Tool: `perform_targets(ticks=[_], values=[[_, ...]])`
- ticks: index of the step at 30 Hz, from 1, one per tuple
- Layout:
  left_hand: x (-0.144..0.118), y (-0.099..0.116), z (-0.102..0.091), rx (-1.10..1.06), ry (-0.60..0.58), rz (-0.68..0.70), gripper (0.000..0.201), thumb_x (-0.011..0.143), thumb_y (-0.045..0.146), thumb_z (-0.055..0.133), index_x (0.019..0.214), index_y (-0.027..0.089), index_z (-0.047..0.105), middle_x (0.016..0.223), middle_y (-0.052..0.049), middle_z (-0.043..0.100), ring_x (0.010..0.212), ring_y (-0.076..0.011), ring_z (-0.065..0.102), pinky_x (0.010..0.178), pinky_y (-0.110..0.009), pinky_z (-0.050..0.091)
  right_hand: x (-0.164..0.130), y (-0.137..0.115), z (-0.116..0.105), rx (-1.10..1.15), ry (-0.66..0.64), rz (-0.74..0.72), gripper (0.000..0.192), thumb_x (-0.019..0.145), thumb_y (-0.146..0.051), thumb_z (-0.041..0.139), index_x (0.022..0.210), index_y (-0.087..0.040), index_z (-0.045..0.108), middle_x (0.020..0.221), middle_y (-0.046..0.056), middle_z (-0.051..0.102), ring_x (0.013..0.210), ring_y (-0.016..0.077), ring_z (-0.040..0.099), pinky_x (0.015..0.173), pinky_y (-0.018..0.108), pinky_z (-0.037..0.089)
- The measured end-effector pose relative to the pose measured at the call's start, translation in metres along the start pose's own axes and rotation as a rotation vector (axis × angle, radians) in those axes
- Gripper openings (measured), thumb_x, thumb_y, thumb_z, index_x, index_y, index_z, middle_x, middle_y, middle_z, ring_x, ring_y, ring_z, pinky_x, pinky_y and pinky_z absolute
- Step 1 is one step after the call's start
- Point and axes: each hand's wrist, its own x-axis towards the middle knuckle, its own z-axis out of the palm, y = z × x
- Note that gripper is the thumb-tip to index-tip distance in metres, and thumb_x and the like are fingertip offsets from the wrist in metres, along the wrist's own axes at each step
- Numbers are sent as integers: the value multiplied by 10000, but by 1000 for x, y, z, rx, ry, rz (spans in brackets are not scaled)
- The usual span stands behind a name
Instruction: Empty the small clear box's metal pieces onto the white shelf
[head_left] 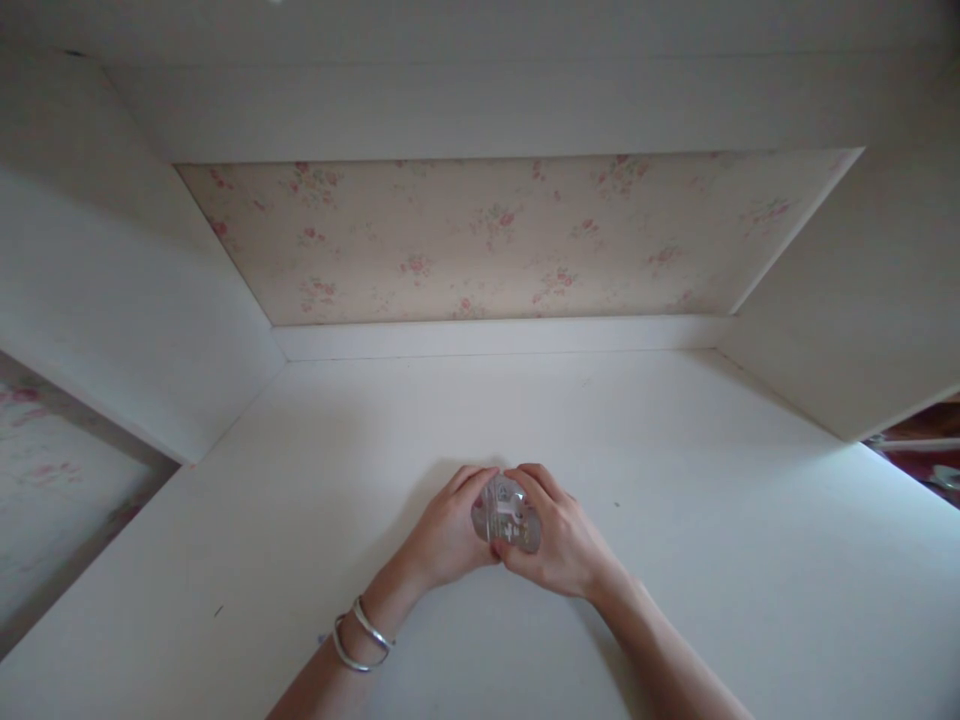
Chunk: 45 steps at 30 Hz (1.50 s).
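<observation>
A small clear plastic object [508, 513] with white parts inside sits between both of my hands, just above the white desk surface [675, 560]. My left hand [448, 535] cups its left side, fingers curled over the top. My right hand [559, 540] wraps its right side, fingertips meeting the left hand's at the top. Two silver bangles [361, 635] ring my left wrist. What the object is cannot be made out, since the hands cover most of it.
The desk sits in a white alcove with slanted side panels [112, 300] and a floral-papered back wall [487, 240]. A white ledge [495, 338] runs along the back. More floral wallpaper [45, 480] shows at far left, dark red items [922, 455] at far right.
</observation>
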Motion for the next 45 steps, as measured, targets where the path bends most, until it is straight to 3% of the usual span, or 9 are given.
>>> perform_targets(ticks=[10, 16, 20, 23, 26, 31, 39, 45], values=[[0, 0, 0, 10, -1, -8, 703, 531, 156, 749, 1184, 224, 498, 1157, -54, 528, 979, -205, 530, 844, -331, 487, 0, 0, 1, 37, 28, 41, 604, 602, -260, 673, 1166, -231, 463, 1131, 81, 494, 935, 222, 560, 834, 359, 483], [0, 0, -1, 21, -3, -55, 697, 561, 270, 778, 1193, 202, 493, 1128, -69, 540, 906, -193, 542, 797, -330, 482, -4, 7, -1, 77, 65, 29, 616, 724, -403, 625, 1267, -211, 404, 1234, 109, 432, 1033, 237, 534, 866, 363, 475], [-1, -2, -1, 40, -26, -96, 790, 554, 310, 795, 1255, 233, 441, 1171, -62, 525, 914, -194, 540, 808, -342, 479, -3, 13, -9, 115, 156, 32, 640, 817, -443, 534, 1385, -245, 317, 1292, 100, 407, 1163, 255, 459, 970, 398, 402], [-2, -3, 0, 56, -23, -98, 811, 550, 326, 803, 1267, 246, 433, 1199, -61, 519, 974, -213, 534, 854, -364, 466, -1, 19, -14, 182, 240, 62, 581, 846, -455, 505, 1376, -268, 357, 1293, 86, 430, 1201, 252, 426, 1017, 413, 352], [-2, -4, 0, 61, -12, -114, 826, 548, 367, 803, 1277, 239, 435, 1202, -67, 526, 1000, -232, 535, 863, -379, 464, 0, 27, -15, 341, 334, 119, 530, 844, -451, 518, 1338, -300, 399, 1275, 65, 461, 1184, 234, 446, 998, 409, 383], [-3, -5, 0, 2, 3, -118, 821, 559, 402, 795, 1288, 278, 439, 1182, -74, 546, 954, -251, 556, 841, -419, 475, 2, 38, -15, 573, 420, 247, 593, 840, -446, 522, 1382, -314, 320, 1241, 73, 487, 1171, 222, 469, 965, 414, 423], [-5, -6, 0, 9, -8, -117, 839, 540, 436, 806, 1287, 298, 450, 1249, -79, 520, 1050, -299, 541, 879, -445, 468, 8, 36, -20, 707, 540, 257, 434, 801, -435, 587, 1164, -288, 400, 1135, 78, 554, 1028, 212, 573, 873, 405, 472], [-5, -7, -2, 70, -41, -90, 853, 586, 462, 773, 1333, 262, 413, 1286, -93, 493, 1106, -296, 510, 938, -465, 432, 10, 43, -13, 588, 545, 271, 375, 773, -443, 622, 1005, -256, 394, 1202, 84, 537, 1099, 198, 538, 922, 406, 449]])
